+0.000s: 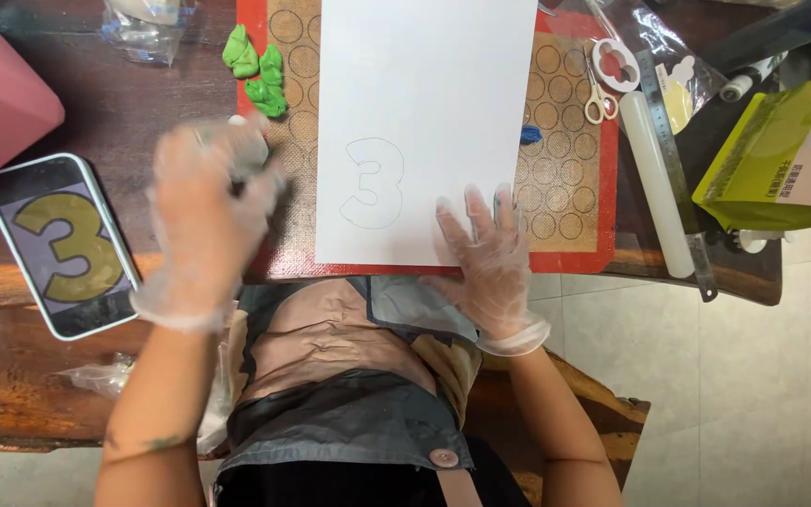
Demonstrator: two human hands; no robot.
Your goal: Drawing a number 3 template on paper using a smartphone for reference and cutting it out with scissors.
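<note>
Right hand, in a clear thin glove, lying flat with fingers spread on the lower right corner of the white sheet of paper, pressing it down, gripping nothing. Left hand, gloved likewise, blurred at centre left over the left edge of the mat; whether clenched or loose, and whether anything is held, impossible to tell.

Paper upright in the upper middle of the frame, plain white, with a thin pencilled outline of a rounded numeral left of centre in its lower half, not filled in. Under the paper, a tan baking mat with a red border and rows of printed circles, showing on both sides.

Green clay lumps at the mat's upper left corner. A small blue scrap just beside the paper's right edge. Small scissors, a white rolling pin and a metal ruler at the right. A yellow-green pouch at far right. A phone at left on the wooden table, its screen showing an olive numeral on grey.
</note>
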